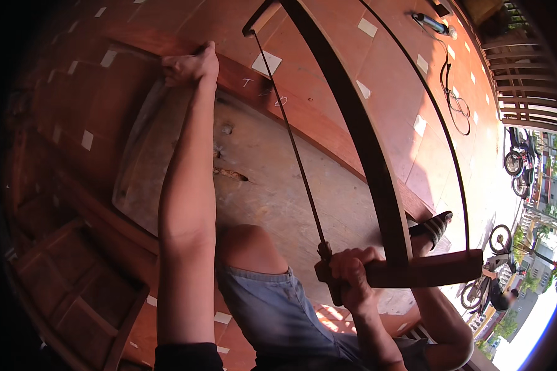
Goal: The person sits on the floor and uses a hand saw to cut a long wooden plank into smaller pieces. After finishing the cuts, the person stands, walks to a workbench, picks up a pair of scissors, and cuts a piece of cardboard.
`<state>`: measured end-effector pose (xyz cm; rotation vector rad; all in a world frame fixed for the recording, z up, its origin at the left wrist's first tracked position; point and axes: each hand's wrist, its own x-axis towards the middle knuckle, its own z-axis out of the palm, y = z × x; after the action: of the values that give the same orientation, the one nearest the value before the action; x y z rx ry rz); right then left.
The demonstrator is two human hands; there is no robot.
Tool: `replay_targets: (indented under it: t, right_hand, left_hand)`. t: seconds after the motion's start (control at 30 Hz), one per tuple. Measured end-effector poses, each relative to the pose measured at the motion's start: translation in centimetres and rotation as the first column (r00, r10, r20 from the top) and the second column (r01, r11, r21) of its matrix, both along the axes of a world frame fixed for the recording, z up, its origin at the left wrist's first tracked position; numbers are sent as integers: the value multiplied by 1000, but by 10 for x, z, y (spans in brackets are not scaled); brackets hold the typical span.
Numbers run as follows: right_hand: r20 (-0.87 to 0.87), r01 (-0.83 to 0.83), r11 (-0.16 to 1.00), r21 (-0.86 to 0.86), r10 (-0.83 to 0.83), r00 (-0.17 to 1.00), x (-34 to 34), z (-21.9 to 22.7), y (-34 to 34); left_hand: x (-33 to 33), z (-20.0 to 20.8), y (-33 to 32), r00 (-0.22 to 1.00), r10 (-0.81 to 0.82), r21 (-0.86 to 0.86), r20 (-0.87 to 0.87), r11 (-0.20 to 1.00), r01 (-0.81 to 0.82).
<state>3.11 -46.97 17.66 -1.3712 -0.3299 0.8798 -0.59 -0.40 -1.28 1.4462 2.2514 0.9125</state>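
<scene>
My right hand, low and right of centre, is wrapped round the end of a large wooden frame saw. The saw stands tilted upward. Its thin blade runs on the left of the middle beam, and a tension cord on the right. At the upper left, my left hand is closed on the far part of a long reddish board with pale chalk marks. This board lies over a worn wooden slab. In the view, the blade crosses in front of the board; contact cannot be made out.
My bent knee is beside the slab, and a sandalled foot is at the board's near end. Wooden frames stand at left. A blue power tool with a cable lies on the tiles. Outside are motorbikes and a person.
</scene>
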Motion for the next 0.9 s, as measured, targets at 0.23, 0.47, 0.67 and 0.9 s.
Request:
replay_targets:
  t: [0.23,0.47,0.67,0.9]
  right_hand:
    - [32,-82,988,134,79,996,6,-28,5]
    - [60,0,1000,27,-2,998,42,-63,115]
    - [37,-102,994,35,101,994,-3,12,-40]
    - [74,-6,1000,6,6,997,12,-53,41]
  left_hand:
    - [0,5,3,1000,3,-2,2,1000,-3]
    - [14,9,-1,999,28,-57,39,998,-25]
    - [-1,-1,6,999,26,35,30,999,-27]
    - [-1,-4,7,1000,0,23,7,1000,0]
